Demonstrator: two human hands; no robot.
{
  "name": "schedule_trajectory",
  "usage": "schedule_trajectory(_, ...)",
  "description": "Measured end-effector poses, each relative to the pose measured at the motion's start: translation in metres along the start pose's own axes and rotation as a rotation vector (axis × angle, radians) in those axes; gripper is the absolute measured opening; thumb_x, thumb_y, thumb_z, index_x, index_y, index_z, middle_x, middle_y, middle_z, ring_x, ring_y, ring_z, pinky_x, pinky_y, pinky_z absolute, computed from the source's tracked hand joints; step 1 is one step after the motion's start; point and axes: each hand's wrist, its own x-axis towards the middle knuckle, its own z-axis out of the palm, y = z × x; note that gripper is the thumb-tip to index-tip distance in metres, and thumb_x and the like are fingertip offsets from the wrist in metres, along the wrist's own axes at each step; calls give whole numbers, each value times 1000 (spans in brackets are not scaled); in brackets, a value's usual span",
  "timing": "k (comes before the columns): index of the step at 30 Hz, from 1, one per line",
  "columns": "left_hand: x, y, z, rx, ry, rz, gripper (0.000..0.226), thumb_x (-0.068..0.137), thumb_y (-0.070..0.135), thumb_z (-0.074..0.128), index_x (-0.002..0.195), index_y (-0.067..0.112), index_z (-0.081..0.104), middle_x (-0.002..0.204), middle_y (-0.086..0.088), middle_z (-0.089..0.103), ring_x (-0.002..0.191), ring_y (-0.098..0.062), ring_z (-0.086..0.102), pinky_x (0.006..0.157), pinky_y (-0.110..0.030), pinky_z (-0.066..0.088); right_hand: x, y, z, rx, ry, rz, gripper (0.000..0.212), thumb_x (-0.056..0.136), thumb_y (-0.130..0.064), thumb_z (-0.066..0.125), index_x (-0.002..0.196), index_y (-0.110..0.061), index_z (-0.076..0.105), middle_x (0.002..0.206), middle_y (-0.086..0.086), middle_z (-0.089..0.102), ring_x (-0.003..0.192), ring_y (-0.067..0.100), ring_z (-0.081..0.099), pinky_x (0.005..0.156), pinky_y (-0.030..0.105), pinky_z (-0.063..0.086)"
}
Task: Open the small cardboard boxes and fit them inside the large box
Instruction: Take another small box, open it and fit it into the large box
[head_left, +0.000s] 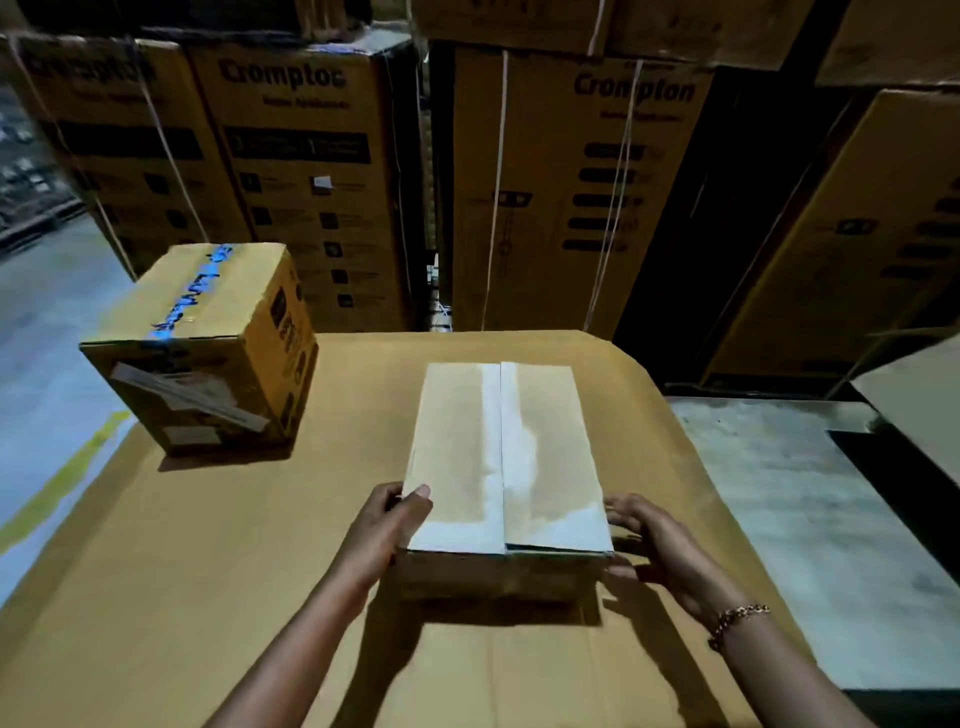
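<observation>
The small cardboard box (506, 467) sits toward six o'clock, flaps closed. Left hand (395, 525) grips its near-left corner, thumb on top; right hand (654, 540) rests loose-fingered at its right side. Steady it left, then pry the flaps from the centre seam.

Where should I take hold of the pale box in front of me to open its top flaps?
At the near end of the centre seam, from your side: the pale box has two flaps meeting lengthwise there, and the right flap looks slightly lifted at that edge.
</observation>
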Motion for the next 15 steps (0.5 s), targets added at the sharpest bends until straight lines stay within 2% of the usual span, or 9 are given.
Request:
schedule_trajectory(2,1,5,1,1,-65,-50,72,67,77,68,122,32,58,122,11,69,106,-8,65,81,-33,52,0,-1,9,-52,0,2,34,101,-51,53,127,-33,63,135,-3,67,121,26,63,85,42,55)
schedule_trajectory(4,5,9,4,6,-126,-93,81,69,78,70,131,30,52,133,15,62,110,-3,60,83,-29,48,2,-3,21,-161,-23,17,66,90,-70,58,145,-35,49,151,-9,52,140,25,47,108,53,45)
schedule_trajectory(5,9,11,6,5,-133,-124,84,73,75,70,139,28,50,140,15,57,118,-5,57,89,-31,48,3,-4,28,-177,-32,24,85,84,-76,60,154,-33,38,158,-11,43,147,22,37,116,56,36)
schedule_trajectory(7,17,15,15,-54,-119,-181,79,83,63,69,148,22,47,143,20,51,137,-14,46,109,-37,41,6,-10,42,-109,-50,-3,110,75,-77,69,162,-29,20,164,-10,34,153,17,26,122,53,25)
schedule_trajectory(8,19,17,20,-91,-105,-178,73,86,54,70,146,19,49,138,19,55,136,-15,48,111,-36,41,9,-11,47,-67,-39,-26,115,74,-72,74,162,-22,19,162,-5,39,151,17,31,123,49,26)
schedule_trajectory(9,20,17,24,-109,-85,-149,66,87,47,73,142,16,53,133,13,62,127,-15,57,104,-32,47,12,-11,51,-42,-9,-50,110,76,-63,78,161,-17,25,156,-1,48,146,17,41,121,43,31)
schedule_trajectory(11,21,13,29,-79,-50,-84,56,86,42,76,134,18,60,123,3,71,108,-14,68,93,-30,54,10,-9,54,-45,91,-121,77,84,-47,79,147,-17,48,139,-2,65,123,9,62,103,26,48)
schedule_trajectory(13,21,10,34,-2,-73,-45,62,80,54,78,133,26,61,120,4,73,109,-18,69,100,-41,53,2,-5,51,-66,140,-178,55,87,-47,77,134,-26,57,131,-9,68,105,-4,66,84,14,50)
schedule_trajectory(15,23,11,43,66,-98,-14,77,67,68,76,133,33,59,121,8,72,112,-18,68,102,-45,52,-10,-1,39,-85,214,-202,61,85,-55,76,136,-31,54,132,-14,64,113,1,62,95,23,49)
